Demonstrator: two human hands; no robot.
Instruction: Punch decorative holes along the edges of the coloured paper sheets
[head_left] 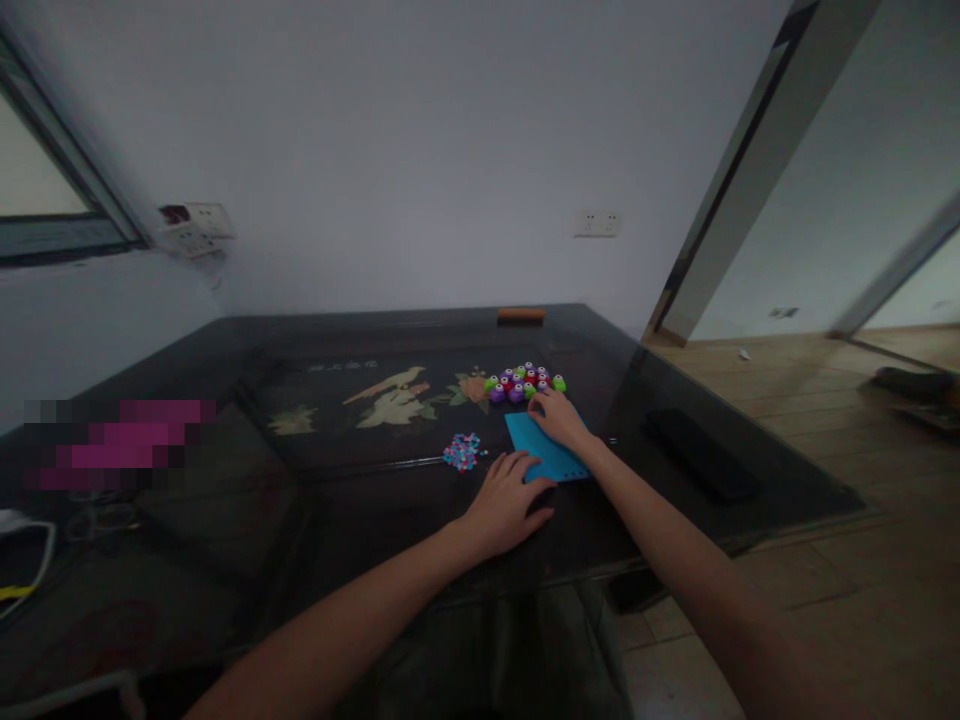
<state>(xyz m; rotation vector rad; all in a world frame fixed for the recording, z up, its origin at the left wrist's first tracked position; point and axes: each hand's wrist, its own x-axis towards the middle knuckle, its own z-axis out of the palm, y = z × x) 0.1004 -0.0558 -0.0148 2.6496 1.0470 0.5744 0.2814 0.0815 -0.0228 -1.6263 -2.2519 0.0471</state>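
The fingers [525, 466] of the left hand [504, 505] lie spread and flat, released, their tips touching the near edge of the blue sheet [545, 448]. The fingers of the right hand [559, 416] are loosely open too, pressing down on the far corner of that same sheet, grasping nothing.

The blue sheet is a single flat rectangle, bright cyan, lying slightly askew on the dark glossy tabletop [360, 520]. Just beyond the sheet sits a cluster of small round punches [525, 381] in purple, green and red, about a dozen, packed too tightly for an exact count. To the left of the sheet lies one small heap of pink and blue cut-outs [462, 451], too tiny to number. To the right of the sheet, well apart, rests one long black case [701, 455]. Far behind the sheet, at the tabletop's back edge, lies one brown block [520, 315]. Nothing lies between the hands and the sheet.
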